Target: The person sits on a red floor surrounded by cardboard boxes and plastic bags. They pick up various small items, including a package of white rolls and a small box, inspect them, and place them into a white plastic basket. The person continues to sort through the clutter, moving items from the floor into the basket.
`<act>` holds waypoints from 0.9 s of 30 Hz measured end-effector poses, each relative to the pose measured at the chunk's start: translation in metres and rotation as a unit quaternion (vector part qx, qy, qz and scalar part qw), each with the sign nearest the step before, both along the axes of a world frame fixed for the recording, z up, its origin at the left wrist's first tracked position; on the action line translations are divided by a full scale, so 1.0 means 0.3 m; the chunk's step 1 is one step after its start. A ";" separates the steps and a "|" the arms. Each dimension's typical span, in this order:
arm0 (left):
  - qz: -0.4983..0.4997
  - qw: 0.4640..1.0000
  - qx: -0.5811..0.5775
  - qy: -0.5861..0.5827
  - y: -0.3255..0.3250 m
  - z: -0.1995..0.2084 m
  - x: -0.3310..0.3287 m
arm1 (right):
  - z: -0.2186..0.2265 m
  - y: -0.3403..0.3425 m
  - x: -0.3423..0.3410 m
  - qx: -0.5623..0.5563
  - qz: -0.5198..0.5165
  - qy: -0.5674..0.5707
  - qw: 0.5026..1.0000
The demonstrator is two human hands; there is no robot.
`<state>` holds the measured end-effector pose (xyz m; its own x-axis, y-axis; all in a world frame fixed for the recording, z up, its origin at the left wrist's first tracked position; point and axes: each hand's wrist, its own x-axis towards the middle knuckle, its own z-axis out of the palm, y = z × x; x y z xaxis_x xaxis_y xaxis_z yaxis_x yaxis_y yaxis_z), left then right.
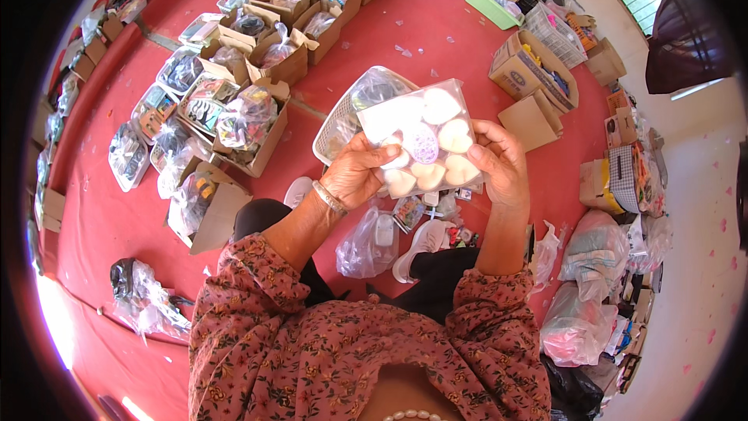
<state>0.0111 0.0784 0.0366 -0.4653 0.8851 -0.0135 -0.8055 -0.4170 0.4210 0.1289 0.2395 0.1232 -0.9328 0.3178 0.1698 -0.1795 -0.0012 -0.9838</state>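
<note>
Both my hands hold up a clear, flat pack of pale heart-shaped pieces (427,171), with a round purple label near its middle. My left hand (354,170) pinches the pack's left edge, thumb on the front. At the right edge my right hand (501,162) grips it, thumb also in front and fingers behind, partly hidden. Behind the pack stands a cream basket (331,129) with plastic-wrapped goods, its right side covered from view. Below my hands a clear plastic bag (366,245) lies on the red floor, by my white shoe (421,249).
Rows of cardboard boxes (280,62) and white trays (128,156) full of bagged goods run along the left and far floor. A cardboard carton (530,70) and a green basket (492,6) stand at the far right. Stuffed plastic bags (580,320) line the right wall.
</note>
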 end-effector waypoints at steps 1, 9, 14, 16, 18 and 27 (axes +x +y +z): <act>-0.004 1.000 0.005 0.003 0.002 0.004 -0.003 | 0.004 -0.003 -0.003 -0.005 -0.003 0.005 1.000; -0.019 0.999 0.035 0.004 0.004 0.012 0.000 | 0.081 -0.112 0.009 0.315 -0.112 0.026 0.942; -0.041 0.998 0.047 0.019 0.003 0.023 0.004 | 0.106 -0.154 0.016 0.355 -0.133 0.038 0.925; -0.048 0.997 0.058 0.024 0.002 0.030 0.008 | 0.107 -0.162 0.020 0.370 -0.133 0.046 0.918; -0.058 0.995 0.066 0.036 0.007 0.023 0.007 | 0.104 -0.166 0.024 0.390 -0.130 0.056 0.910; -0.064 0.995 0.064 0.041 0.020 0.030 0.010 | 0.085 -0.159 0.016 0.446 -0.142 0.072 0.881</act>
<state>0.0140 0.0843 0.0454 -0.3440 0.9289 0.1372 -0.8201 -0.3684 0.4379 0.1338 0.1917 0.1487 -0.7859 0.2143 0.5801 -0.1710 0.8262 -0.5368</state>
